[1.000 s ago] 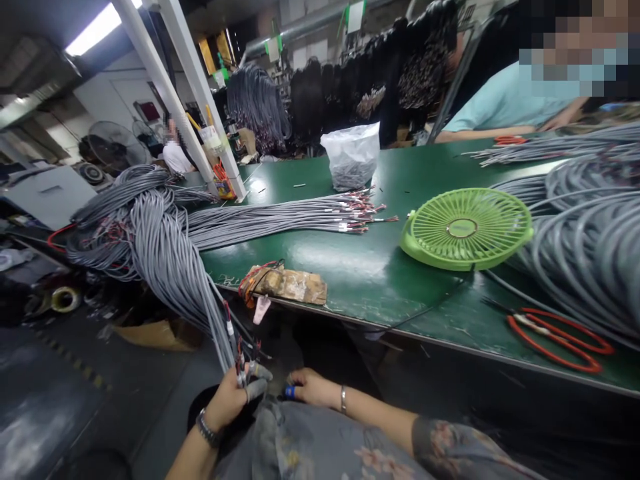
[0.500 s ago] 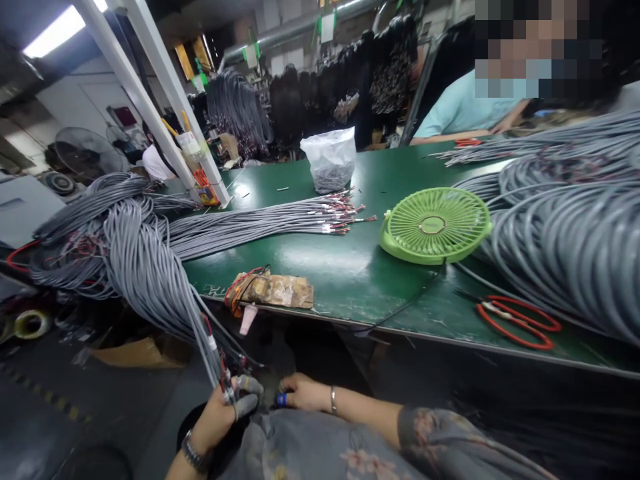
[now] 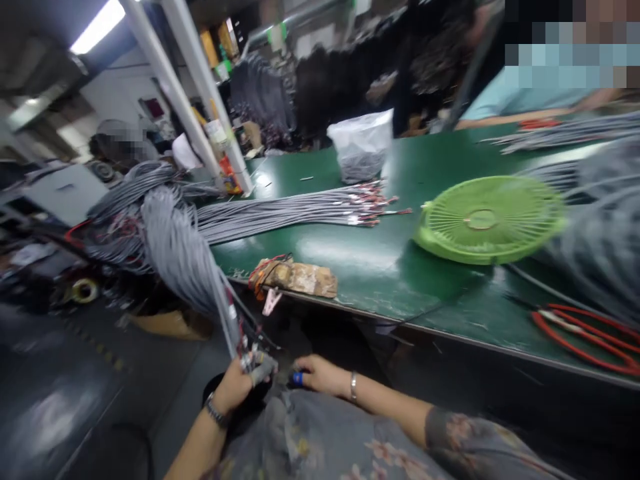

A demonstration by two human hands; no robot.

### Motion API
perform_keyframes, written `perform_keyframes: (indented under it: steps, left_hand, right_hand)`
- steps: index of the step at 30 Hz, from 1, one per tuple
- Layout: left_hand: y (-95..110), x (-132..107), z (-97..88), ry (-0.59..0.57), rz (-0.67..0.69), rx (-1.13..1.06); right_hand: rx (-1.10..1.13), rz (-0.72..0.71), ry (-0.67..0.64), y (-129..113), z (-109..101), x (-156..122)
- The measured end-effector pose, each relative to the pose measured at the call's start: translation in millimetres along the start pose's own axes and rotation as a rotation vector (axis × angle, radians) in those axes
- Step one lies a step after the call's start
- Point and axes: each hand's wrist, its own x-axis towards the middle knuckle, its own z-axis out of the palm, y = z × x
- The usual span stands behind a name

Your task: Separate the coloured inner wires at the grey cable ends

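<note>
My left hand is closed around the lower ends of a thick bundle of grey cables that hangs off the green table down to my lap. A grey finger cover sits on that hand's fingertip. My right hand rests just right of it on my lap, fingers curled, pinching something small next to a blue finger wrap; what it holds is too small to make out. Red and white wire tips stick out of the cable ends above my left hand.
On the table lie a fanned row of grey cables with red tips, a green fan, a plastic bag, a brown block at the edge and red-handled scissors. Another person's arm rests across the table. More cable coils lie at right.
The view has swung and blurred. Both hands stay on my lap in the same grip on the cable ends.
</note>
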Motion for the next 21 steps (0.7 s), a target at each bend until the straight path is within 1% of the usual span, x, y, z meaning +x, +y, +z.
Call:
perform_keyframes:
  steps: [3, 5, 7, 10, 13, 16, 21]
  left_hand:
    - [6, -1, 6.6, 0.032, -0.032, -0.054]
    - [7, 0, 8.1, 0.051, -0.05, -0.096]
    - [6, 1, 7.6, 0.054, -0.071, -0.148]
    - [3, 0, 5.5, 0.055, -0.056, -0.194]
    - [0, -3, 2.4, 0.043, -0.051, -0.235]
    - [-4, -4, 0.2, 0.023, -0.049, -0.238]
    - [-12, 0, 4.4, 0.002, -0.064, -0.285]
  right_hand:
    - [-0.009, -0.047, -0.025, -18, -10, -5]
    - [-0.018, -0.095, 0.017, -28, -17, -4]
    - [0.012, -0.129, 0.011, -36, -21, -1]
    - [0.017, -0.159, 0.015, -43, -19, 4]
    - [-0.019, -0.176, 0.047, -47, -15, 9]
    - [-0.016, -0.21, 0.058, -55, -14, 16]
    - [-0.021, -0.25, 0.049, -72, -13, 29]
